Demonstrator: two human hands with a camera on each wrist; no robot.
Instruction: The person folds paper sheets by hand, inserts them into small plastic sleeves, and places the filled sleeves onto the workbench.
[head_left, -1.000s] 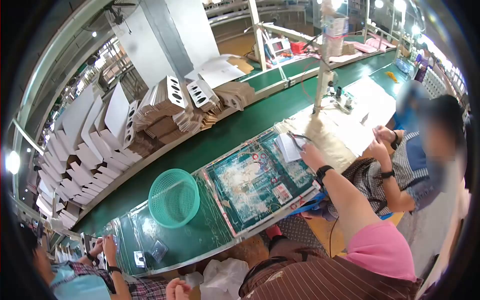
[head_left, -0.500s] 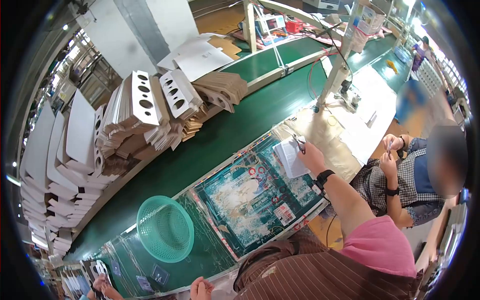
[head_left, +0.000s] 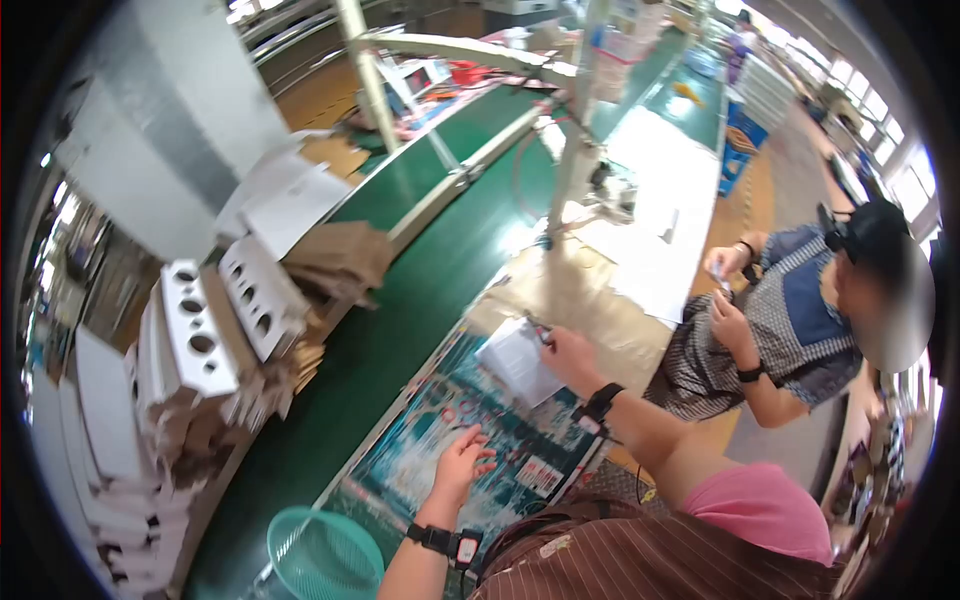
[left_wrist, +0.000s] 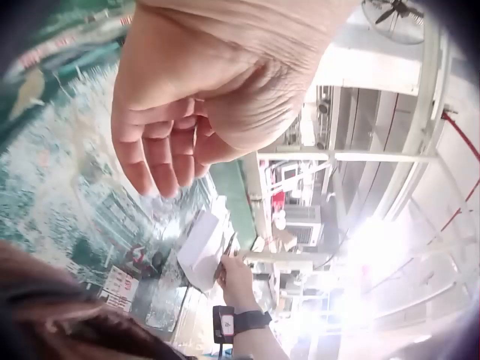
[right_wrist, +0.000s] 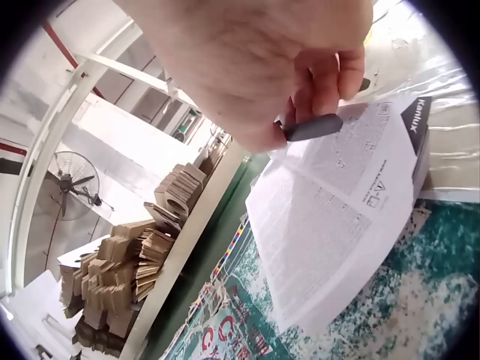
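Head view, left to right: green basket (head_left: 325,562) at near left; left hand (head_left: 460,468), fingers loosely parted, hangs over the worn desk (head_left: 410,435); farther right, printed white papers (head_left: 517,362) lie there, the right hand (head_left: 572,360) beside them gripping a dark-handled tool (right_wrist: 315,127).

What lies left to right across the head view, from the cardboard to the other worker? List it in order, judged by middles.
Leftmost holed cardboard panel, green basket, left hand, printed paper, right hand, other worker.
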